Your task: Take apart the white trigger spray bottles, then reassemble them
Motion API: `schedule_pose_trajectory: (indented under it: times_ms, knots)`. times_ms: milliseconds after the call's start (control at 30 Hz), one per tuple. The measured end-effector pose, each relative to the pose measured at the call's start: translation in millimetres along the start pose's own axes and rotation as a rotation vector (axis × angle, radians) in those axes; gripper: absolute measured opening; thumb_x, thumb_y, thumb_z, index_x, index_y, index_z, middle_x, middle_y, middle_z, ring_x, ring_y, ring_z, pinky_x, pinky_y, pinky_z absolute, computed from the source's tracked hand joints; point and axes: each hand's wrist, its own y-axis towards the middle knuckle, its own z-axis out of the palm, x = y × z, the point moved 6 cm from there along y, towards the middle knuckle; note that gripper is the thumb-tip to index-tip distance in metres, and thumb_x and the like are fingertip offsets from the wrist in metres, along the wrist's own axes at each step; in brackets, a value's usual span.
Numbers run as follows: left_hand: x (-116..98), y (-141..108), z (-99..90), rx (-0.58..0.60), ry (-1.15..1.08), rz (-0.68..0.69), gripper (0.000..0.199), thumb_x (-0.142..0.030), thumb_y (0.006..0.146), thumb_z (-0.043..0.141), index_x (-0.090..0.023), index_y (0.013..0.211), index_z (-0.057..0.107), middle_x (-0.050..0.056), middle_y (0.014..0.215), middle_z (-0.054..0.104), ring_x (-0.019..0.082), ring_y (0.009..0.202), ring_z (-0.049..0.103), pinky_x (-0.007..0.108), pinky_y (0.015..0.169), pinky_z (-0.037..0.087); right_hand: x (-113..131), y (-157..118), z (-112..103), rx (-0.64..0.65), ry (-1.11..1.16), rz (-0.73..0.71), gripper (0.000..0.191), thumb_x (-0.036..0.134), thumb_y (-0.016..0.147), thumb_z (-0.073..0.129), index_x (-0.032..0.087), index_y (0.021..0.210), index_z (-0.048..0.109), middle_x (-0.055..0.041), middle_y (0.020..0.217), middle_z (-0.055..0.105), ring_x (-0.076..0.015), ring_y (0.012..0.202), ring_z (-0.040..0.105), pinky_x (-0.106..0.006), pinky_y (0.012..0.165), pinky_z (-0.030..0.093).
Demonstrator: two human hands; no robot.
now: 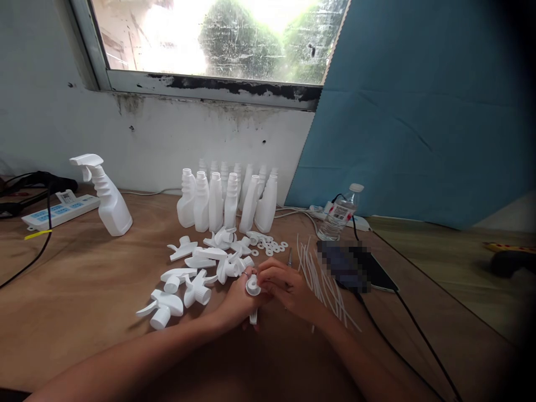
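Note:
My left hand (239, 301) is wrapped round a white trigger spray head (253, 286), its round collar opening turned up towards me and its trigger pointing down. At the rim of that collar, the fingers of my right hand (287, 287) are pinched together; whatever they may hold is hidden. Just beyond my hands lie several loose spray heads (164, 307) in a pile. White ring washers (272, 245) are scattered behind my right hand. To its right, thin white dip tubes (320, 279) lie in a loose bundle.
Several white bottles without tops (215, 204) stand in rows by the wall. An assembled spray bottle (111, 201) stands left, near a power strip (62, 211). A clear water bottle (339, 215) and a phone (372, 268) with cables are on the right of the wooden table (84, 279).

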Motion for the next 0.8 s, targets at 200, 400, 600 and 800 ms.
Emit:
schedule_pose_trajectory:
  times_ms: [200,400,600,800]
  knots:
    - [-1.3,-0.8,2.0,0.016,0.093,0.033,0.040,-0.034,0.078,0.063,-0.021,0.110,0.042,-0.004,0.071,0.056,0.010,0.036,0.055,0.014,0.030,0.030,10.0,-1.4,1.3,0.104,-0.095,-0.043,0.018,0.011,0.090,0.051,0.021,0.098,0.064,-0.0082,0.105,0.060,-0.0191,0.101,0.057,-0.035,0.088,0.046]
    - [-4.5,-1.8,4.8,0.141,-0.042,0.024,0.059,-0.029,0.070,0.074,-0.023,0.113,0.034,-0.002,0.077,0.055,0.015,0.055,0.062,0.021,0.043,0.049,7.0,-3.0,0.8,0.092,-0.101,-0.025,0.012,0.012,0.088,0.052,0.021,0.093,0.059,-0.0081,0.104,0.059,-0.0194,0.099,0.057,-0.035,0.087,0.045]
    - [-13.8,-4.2,2.2,0.276,-0.351,0.057,0.051,-0.019,0.076,0.063,-0.022,0.118,0.034,0.006,0.105,0.049,0.019,0.088,0.060,0.039,0.070,0.058,-4.8,-1.7,-4.6,0.033,-0.028,0.102,0.016,0.012,0.085,0.050,0.021,0.097,0.056,-0.0067,0.103,0.059,-0.0193,0.096,0.056,-0.034,0.083,0.044]
    - [-7.6,-1.8,2.5,0.251,-0.345,0.101,0.038,-0.019,0.083,0.057,-0.021,0.116,0.038,0.006,0.103,0.052,0.018,0.086,0.059,0.036,0.070,0.057,-15.1,-3.7,0.6,0.034,0.074,0.309,0.033,0.007,0.074,0.047,0.021,0.103,0.056,-0.0019,0.093,0.057,-0.0146,0.083,0.052,-0.028,0.077,0.043]
